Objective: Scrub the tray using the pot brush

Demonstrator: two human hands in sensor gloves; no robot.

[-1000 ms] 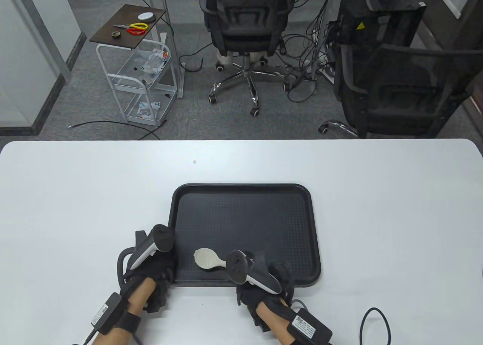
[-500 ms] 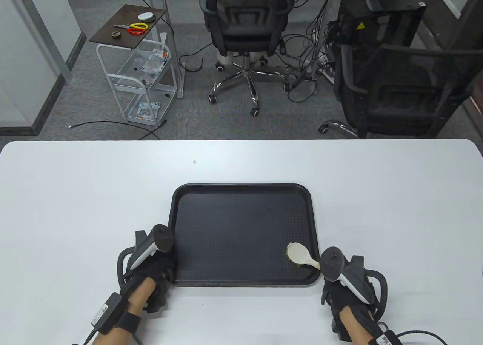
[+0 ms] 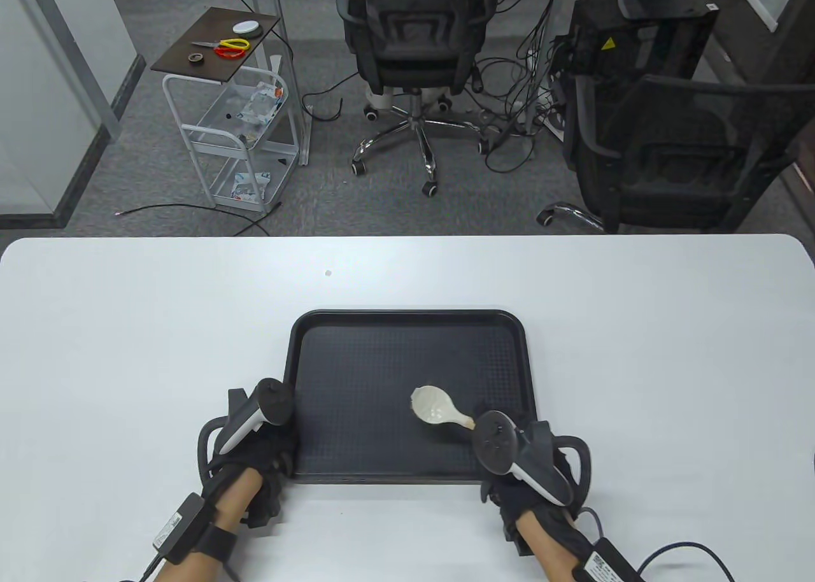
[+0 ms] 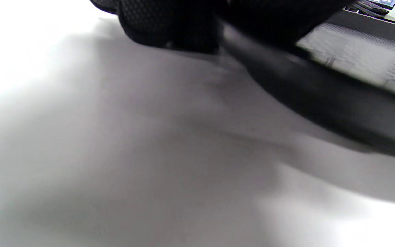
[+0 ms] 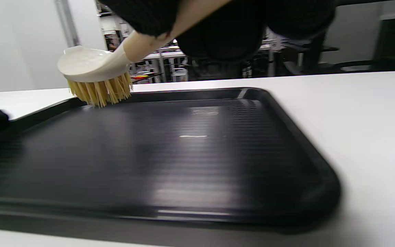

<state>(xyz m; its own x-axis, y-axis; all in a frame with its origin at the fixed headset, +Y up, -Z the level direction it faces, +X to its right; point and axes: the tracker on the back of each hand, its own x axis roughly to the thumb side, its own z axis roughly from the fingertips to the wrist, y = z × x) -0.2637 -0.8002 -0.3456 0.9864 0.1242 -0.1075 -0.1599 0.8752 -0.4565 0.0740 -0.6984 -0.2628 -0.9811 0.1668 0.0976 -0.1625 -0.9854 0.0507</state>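
Observation:
A black rectangular tray [image 3: 407, 318] lies on the white table; it also shows in the right wrist view [image 5: 286, 130] and blurred in the left wrist view [image 4: 324, 99]. My right hand [image 3: 528, 480] grips the handle of a cream pot brush [image 3: 434, 406] with yellow bristles [image 5: 98, 91], whose head is over the tray's near right part, bristles down at the tray surface. My left hand [image 3: 255, 448] holds the tray's near left corner. The left fingers [image 4: 170, 24] are dark and blurred at the rim.
The white table [image 3: 637, 327] extends far on all sides of the tray. Cables trail from both wrists at the near edge [image 3: 675, 553]. Office chairs [image 3: 414, 41] and a small cart [image 3: 235, 123] stand on the floor beyond the table.
My right hand swept the brush from the tray's near middle to its near right corner, then back left and slightly farther in. My left hand has not moved.

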